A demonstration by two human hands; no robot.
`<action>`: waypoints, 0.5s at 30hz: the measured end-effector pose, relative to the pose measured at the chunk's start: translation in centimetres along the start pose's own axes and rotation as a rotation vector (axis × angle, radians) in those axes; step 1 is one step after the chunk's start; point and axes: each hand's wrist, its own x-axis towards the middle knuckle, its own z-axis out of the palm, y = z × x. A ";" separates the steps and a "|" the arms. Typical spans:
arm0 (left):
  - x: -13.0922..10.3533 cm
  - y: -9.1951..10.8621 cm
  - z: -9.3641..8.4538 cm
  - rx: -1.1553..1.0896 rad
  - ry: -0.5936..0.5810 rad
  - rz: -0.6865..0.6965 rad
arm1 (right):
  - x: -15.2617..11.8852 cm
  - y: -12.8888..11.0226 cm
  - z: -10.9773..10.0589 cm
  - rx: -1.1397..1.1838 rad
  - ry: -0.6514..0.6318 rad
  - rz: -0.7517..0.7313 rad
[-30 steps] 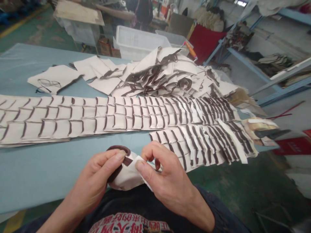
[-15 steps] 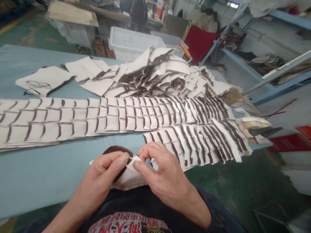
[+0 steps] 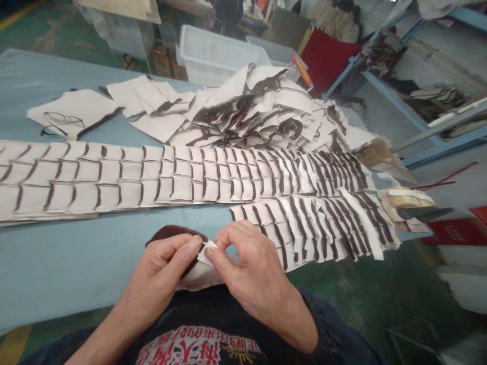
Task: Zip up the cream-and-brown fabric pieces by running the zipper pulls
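A cream piece with a dark brown edge (image 3: pixel 201 275) hangs between my two hands, close to my body over the table's front edge. My left hand (image 3: pixel 167 263) pinches its brown edge between thumb and forefinger. In the thumb and forefinger of my right hand (image 3: pixel 249 268) is a small white strip (image 3: pixel 206 253), held against the brown edge. The fingertips of both hands almost meet. The lower part of the piece is partly hidden behind my right hand.
Overlapping rows of cream pieces (image 3: pixel 155 175) cross the blue table (image 3: pixel 125 251). A shorter stack (image 3: pixel 304 228) with white strips lies front right. Behind are a loose heap (image 3: pixel 247 114), glasses (image 3: pixel 63 121), an orange-handled tool (image 3: pixel 302 72) and a white bin (image 3: pixel 224 53).
The view has shifted a little, so the table's contents appear slightly higher and further right. More of the brown edge shows left of my fingers. Both hands keep their pinches.
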 end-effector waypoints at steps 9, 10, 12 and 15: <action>0.6 -0.2 -0.6 0.018 0.007 0.007 | 0.6 -0.2 0.7 -0.088 0.037 -0.097; 0.7 -0.2 -0.5 0.023 0.016 0.014 | 0.7 -0.1 0.7 -0.089 0.033 -0.079; 0.8 -0.3 -0.5 0.033 0.029 0.023 | 1.0 0.2 0.9 -0.090 0.030 -0.035; 1.0 -0.4 -0.6 0.051 0.016 0.014 | 1.5 0.9 1.0 -0.071 0.008 0.028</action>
